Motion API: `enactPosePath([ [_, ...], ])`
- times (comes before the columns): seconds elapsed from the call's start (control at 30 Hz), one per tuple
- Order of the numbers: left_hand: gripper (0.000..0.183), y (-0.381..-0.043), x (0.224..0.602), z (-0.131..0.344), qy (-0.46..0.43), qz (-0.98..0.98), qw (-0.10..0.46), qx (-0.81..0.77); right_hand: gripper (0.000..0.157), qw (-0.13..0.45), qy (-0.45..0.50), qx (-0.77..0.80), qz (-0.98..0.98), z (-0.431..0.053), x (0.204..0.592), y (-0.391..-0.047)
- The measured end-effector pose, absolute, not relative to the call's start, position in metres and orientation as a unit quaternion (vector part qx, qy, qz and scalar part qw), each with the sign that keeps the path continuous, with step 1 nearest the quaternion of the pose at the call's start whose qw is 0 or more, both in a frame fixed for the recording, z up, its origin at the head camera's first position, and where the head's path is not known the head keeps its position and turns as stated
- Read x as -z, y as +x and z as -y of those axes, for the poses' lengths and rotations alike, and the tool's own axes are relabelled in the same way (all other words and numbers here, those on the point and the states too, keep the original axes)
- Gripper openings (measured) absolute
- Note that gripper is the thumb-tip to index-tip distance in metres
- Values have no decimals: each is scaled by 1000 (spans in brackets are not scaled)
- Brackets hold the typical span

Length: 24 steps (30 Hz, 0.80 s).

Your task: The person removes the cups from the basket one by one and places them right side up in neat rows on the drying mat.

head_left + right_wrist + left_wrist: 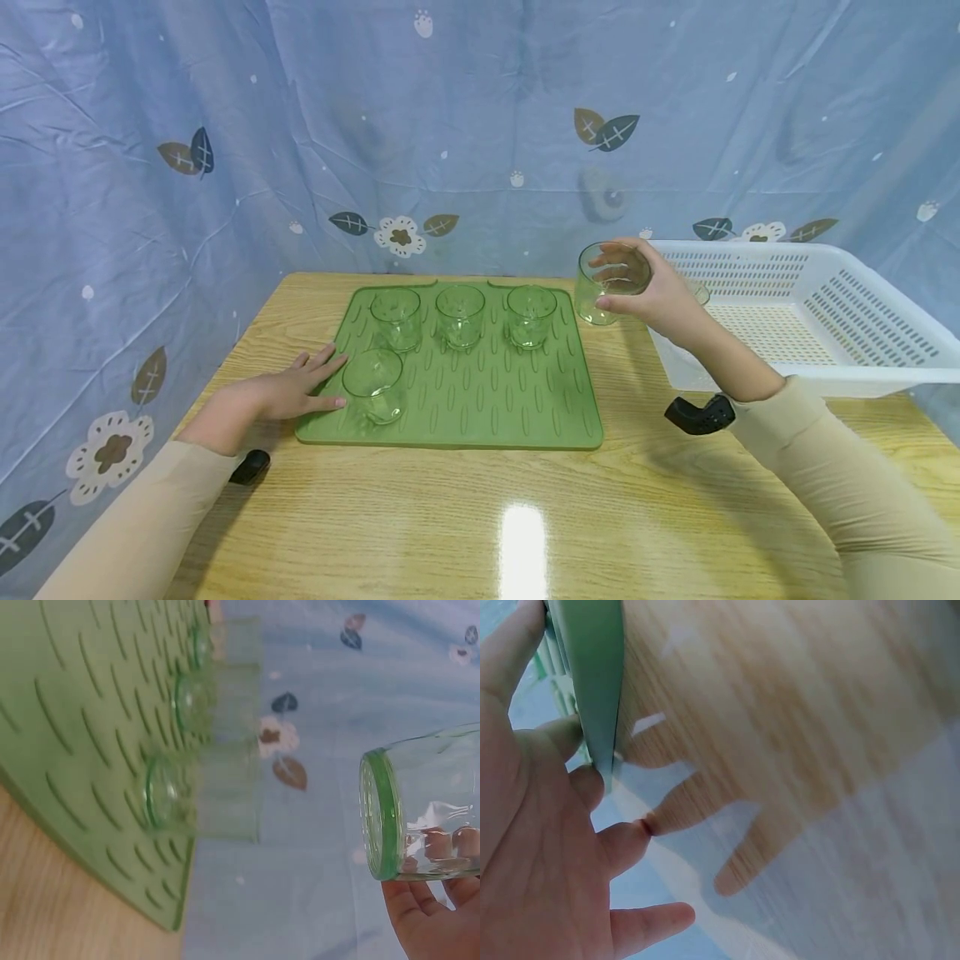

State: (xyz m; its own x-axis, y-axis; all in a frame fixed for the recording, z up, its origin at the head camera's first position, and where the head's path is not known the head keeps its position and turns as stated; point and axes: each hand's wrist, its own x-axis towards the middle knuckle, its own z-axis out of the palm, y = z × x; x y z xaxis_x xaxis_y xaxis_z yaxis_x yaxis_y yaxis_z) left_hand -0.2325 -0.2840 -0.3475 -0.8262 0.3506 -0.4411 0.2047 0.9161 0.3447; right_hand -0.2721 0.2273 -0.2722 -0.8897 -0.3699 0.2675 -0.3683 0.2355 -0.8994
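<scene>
My right hand [663,300] grips a clear glass cup [592,292] between thumb and fingers, just past the right edge of the green drying mat [487,417]. In the right wrist view the cup's thick greenish base [386,817] faces the mat, apart from it. Three similar cups stand upright in a row along the back of the mat: a left one [397,321], a middle one [460,317] and a right one [530,317]. Another cup [375,387] stands at the front left. Beside it, my left hand [288,392] rests with spread fingers on the mat's left edge.
A white plastic basket [870,367] with slotted walls stands on the right, and part of a glass [700,292] shows inside it behind my right wrist. The wooden table [420,517] extends in front of the mat. A blue patterned curtain [480,125] hangs behind and at left.
</scene>
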Motion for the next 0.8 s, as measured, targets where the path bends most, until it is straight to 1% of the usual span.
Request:
enactPosePath([
  [0.47, 93, -232, 348, 284, 158, -946, 247, -139, 74, 24, -266, 607, -748, -192, 290, -263],
  [0.67, 94, -232, 348, 284, 152, -945, 254, -140, 77, 56, -269, 603, -749, -178, 299, -260],
  [0.7, 94, -232, 348, 284, 152, -945, 255, -141, 79, 63, -270, 603, -748, -176, 301, -260],
  [0.8, 94, -232, 347, 283, 152, -945, 255, -142, 94, 78, -280, 603, -743, -167, 306, -258],
])
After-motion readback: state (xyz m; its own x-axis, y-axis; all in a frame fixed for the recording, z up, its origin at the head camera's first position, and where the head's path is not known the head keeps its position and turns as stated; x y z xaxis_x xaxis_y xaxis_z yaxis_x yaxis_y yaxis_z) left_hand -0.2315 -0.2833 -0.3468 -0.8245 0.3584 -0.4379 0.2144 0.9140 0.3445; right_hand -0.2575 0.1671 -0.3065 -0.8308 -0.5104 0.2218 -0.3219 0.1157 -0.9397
